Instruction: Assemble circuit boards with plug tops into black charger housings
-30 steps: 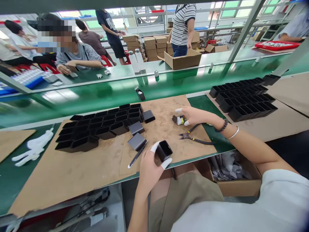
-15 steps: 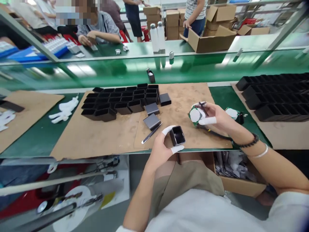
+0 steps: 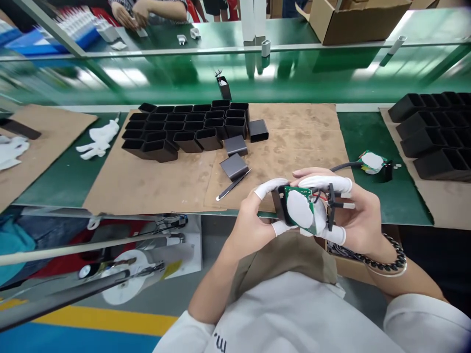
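Observation:
My left hand [image 3: 253, 220], with white finger cots on thumb and forefinger, is closed around a black plastic casing [image 3: 280, 205]. My right hand [image 3: 358, 213] grips a green circuit board [image 3: 302, 208] with a white pad on its face, its left edge at the casing's open mouth. A black end piece with two metal plug pins [image 3: 344, 205] and thin wires sits at the board's right, by my right fingers. How far the board is inside the casing I cannot tell. Tweezers [image 3: 233, 185] lie on the cardboard beside two closed dark casings [image 3: 234, 166].
Several open black casings [image 3: 186, 130] stand in rows on the cardboard sheet [image 3: 294, 147]; more casings [image 3: 434, 132] are at the right. Another circuit board [image 3: 372, 162] with a cable lies on the green bench. White gloves [image 3: 98, 139] lie left. A co-worker's hands [image 3: 132, 14] are across the bench.
My right hand has brought the circuit board left and down to the casing in my left hand, and the two now meet. The head view has tilted downward.

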The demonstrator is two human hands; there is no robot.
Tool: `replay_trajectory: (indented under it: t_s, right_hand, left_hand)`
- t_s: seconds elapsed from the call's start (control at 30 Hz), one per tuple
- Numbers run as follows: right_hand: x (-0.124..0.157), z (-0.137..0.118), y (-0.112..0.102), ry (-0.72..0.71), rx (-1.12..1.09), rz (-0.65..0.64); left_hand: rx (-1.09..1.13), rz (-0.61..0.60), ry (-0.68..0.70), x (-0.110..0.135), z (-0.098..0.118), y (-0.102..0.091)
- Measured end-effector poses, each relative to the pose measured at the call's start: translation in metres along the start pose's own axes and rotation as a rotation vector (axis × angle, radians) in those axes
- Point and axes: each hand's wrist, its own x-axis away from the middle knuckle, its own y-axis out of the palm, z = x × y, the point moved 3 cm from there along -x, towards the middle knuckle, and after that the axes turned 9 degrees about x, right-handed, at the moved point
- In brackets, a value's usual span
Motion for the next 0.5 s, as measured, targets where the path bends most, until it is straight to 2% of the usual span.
replay_trajectory:
  t_s: [0.2, 0.5]
  right_hand:
    - [-0.0018, 0.0013, -0.0027, 0.033, -0.050, -0.015]
    - [-0.0034, 0.0048, 0.0026, 0.095, -0.098, 0.012]
  left_hand:
    - [0.005, -0.033, 0.060, -0.0015, 0.0026, 0.0028]
    - [0.018, 0.010, -0.002, 0.0037, 0.0011, -0.0026]
